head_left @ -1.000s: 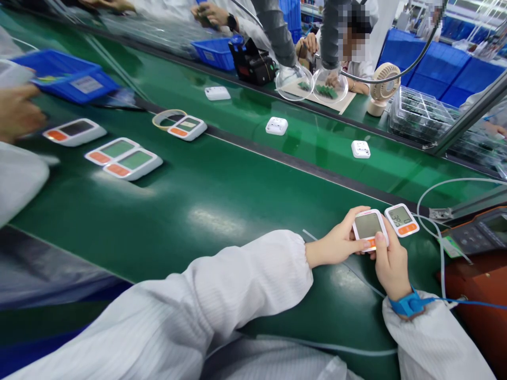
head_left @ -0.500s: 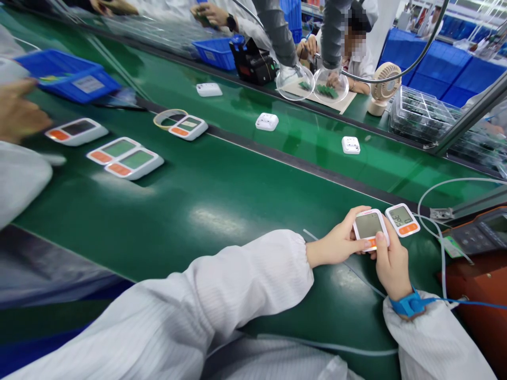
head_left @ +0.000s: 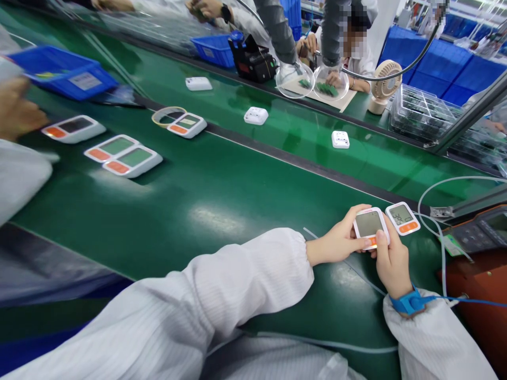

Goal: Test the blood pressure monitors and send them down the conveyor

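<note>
Gripping a white handheld device [head_left: 369, 224] firmly between both hands, screen side upward, over the green bench [head_left: 237, 179], not showing clearly whether touching it. Clasping the left side with the left hand [head_left: 336, 245] and the right side with the right hand [head_left: 390, 264], hiding most of the fingers underneath. Laying the left thumb [head_left: 361, 243] beside the orange buttons and resting the right thumb [head_left: 381, 240] over the lower right corner, not revealing whether pressing. Wearing a blue wrist strap [head_left: 407, 303] on the near side of the grip, trailing a blue cord [head_left: 471, 301] off to the right. Having a second white device [head_left: 403, 218] lying just right of the grip, displaying dark digits above orange buttons. Having a pale tube [head_left: 442, 264] curving farther right of the grip, near a dark grey instrument [head_left: 473, 235]. Facing a green belt [head_left: 301, 140] beyond the grip, carrying three white housings [head_left: 340, 140] set well apart from one another. Having a touching pair of devices [head_left: 130, 158] lying well left of the grip, near a single device [head_left: 74, 130] and, a little beyond, a device beside a yellowish ring [head_left: 160, 125]. Sharing the bench with a co-worker's hand [head_left: 19, 108] at the far left of the grip, near a blue bin [head_left: 89, 84]. Facing a beige fan [head_left: 384, 84] well beyond the grip, across the belt.
</note>
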`<state>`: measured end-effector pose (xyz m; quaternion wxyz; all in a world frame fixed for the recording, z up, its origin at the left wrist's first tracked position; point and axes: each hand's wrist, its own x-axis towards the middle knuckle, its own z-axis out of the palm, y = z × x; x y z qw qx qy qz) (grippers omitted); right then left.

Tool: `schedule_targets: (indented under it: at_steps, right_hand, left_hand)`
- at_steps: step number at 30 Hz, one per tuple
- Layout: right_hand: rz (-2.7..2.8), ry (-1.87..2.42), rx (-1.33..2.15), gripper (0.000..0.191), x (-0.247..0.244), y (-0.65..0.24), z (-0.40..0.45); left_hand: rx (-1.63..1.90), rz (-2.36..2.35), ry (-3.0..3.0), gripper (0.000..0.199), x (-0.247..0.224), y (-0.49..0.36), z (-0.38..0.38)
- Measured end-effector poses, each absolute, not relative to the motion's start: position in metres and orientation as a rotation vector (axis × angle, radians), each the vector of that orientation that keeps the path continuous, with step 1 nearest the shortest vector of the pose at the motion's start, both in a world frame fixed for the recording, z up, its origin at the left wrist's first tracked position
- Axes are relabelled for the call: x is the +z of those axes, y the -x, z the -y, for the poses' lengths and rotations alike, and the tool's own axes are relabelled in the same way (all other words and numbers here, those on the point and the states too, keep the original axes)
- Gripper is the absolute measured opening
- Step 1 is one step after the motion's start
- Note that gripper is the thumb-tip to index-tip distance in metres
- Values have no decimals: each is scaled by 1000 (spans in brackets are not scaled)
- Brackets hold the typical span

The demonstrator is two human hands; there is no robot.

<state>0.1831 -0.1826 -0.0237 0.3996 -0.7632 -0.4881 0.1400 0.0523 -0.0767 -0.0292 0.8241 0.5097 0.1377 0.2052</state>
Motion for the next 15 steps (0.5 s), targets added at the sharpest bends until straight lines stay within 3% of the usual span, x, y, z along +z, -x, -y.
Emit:
schedule_targets:
  at_steps: [15]
  right_hand:
    - [1244, 1932, 349, 54, -24, -183, 182]
  left_hand:
    - [449, -289, -1091, 81, -30, -53, 77]
